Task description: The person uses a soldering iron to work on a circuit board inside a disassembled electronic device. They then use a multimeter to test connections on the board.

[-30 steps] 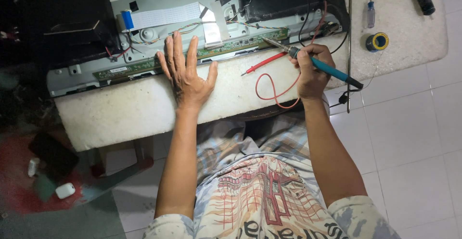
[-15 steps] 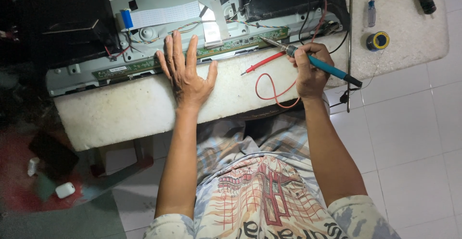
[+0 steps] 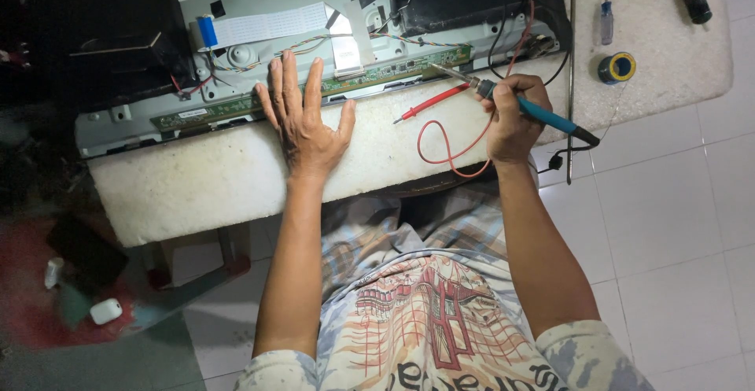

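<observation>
The right hand (image 3: 511, 119) is gripping one soldering iron (image 3: 519, 106) by its blue handle, fingers curled closed around it, and its metal tip is pointing left toward the right end of a long green circuit board (image 3: 314, 88). The tip is sitting at or just above the board's edge; whether it is touching cannot be told. The left hand (image 3: 305, 119) is lying flat and open, palm down, fingers spread, holding nothing; its fingertips are resting on the green board while the palm is pressing on the white foam pad (image 3: 189, 178) that is covering the worktop.

One red probe (image 3: 429, 102) is lying on the foam between the two hands, just below the board, and its one red lead (image 3: 444, 151) is looping down over the pad's front edge beside the right wrist. Two white flat ribbon cables are showing above the board: one wide one (image 3: 267, 25) with a blue end lying across the grey metal chassis (image 3: 126, 119), and one narrow one (image 3: 346, 45) running down into the board just right of the left fingers. A bundle of black wires (image 3: 503, 37) is crossing the chassis behind the iron's tip, crowding that corner.

Well to the right, on a second pale mat (image 3: 668, 60), one spool of solder (image 3: 616, 67) and one small screwdriver (image 3: 606, 20) are lying near each other. On the floor at lower left, one small white object (image 3: 105, 311) is sitting, blurred.
</observation>
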